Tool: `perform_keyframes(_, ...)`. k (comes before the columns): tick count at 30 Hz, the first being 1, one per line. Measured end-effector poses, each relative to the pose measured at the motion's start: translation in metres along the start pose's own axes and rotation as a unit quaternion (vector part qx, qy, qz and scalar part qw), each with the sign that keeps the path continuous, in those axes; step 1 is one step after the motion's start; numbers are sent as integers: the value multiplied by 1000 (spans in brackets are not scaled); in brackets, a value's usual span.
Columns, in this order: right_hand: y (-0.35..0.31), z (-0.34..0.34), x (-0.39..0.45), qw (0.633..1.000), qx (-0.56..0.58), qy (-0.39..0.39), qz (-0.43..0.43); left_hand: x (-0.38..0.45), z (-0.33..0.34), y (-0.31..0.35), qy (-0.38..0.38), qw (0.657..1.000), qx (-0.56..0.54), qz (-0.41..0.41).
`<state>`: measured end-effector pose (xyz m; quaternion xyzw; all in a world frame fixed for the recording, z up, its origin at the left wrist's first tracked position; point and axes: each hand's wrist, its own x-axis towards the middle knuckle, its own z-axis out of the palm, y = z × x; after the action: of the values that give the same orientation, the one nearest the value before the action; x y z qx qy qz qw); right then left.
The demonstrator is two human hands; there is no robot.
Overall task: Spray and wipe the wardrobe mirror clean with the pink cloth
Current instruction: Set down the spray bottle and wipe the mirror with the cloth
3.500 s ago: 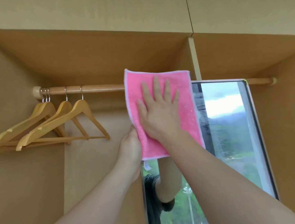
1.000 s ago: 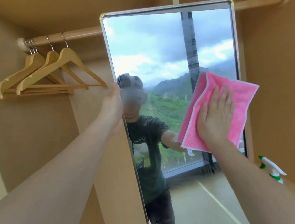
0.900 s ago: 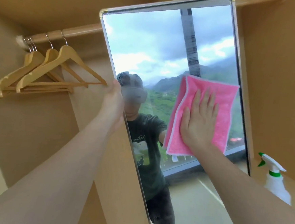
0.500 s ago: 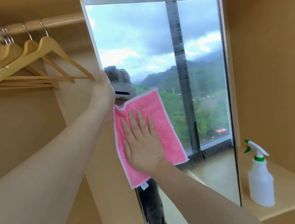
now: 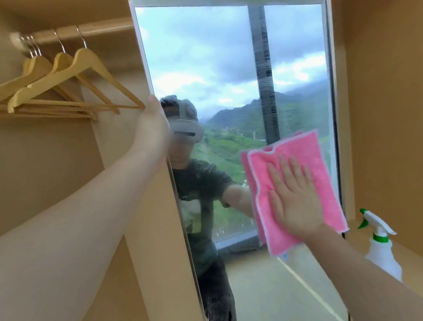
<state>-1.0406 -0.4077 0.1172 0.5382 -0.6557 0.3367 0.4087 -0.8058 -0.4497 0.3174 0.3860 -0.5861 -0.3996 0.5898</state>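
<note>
Tall framed wardrobe mirror (image 5: 224, 85), largest thing here, hinged or swung out from the wardrobe interior: rigid, smooth, slick glass, probably fragile and apt to swing under pressure, so best steadied at the frame edge rather than on the glass. Left hand (image 5: 153, 125) placed exactly there, wrapped over the mirror's left edge about mid-height, fingers hidden behind the frame, so grip depth impossible to judge. Pink cloth (image 5: 296, 192) next in size: soft, light, limp, folded double, likely to slide easily over wet glass and to bunch if pushed from a corner; best driven from the middle with a flat palm. Right hand (image 5: 294, 199) doing just that, fingers straight and spread, pressed flat on the cloth's centre against the lower right part of the glass, near the right frame edge. Spray bottle (image 5: 382, 247) standing on the shelf just right of the mirror, untouched, close beside the right forearm.
</note>
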Motion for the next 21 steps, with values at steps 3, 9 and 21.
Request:
perform_keyframes(3, 51, -5, -8, 988, 40, 4, 150, -4, 2, -1, 10, 999, 17, 26)
perform_keyframes(9, 52, 4, -10, 977, 62, 27, 203, -10, 6, 1, 34, 998, 29, 33)
perform_keyframes(21, -98, 29, -45, 991, 81, 3, 106, -16, 8, 1, 28, 999, 37, 29)
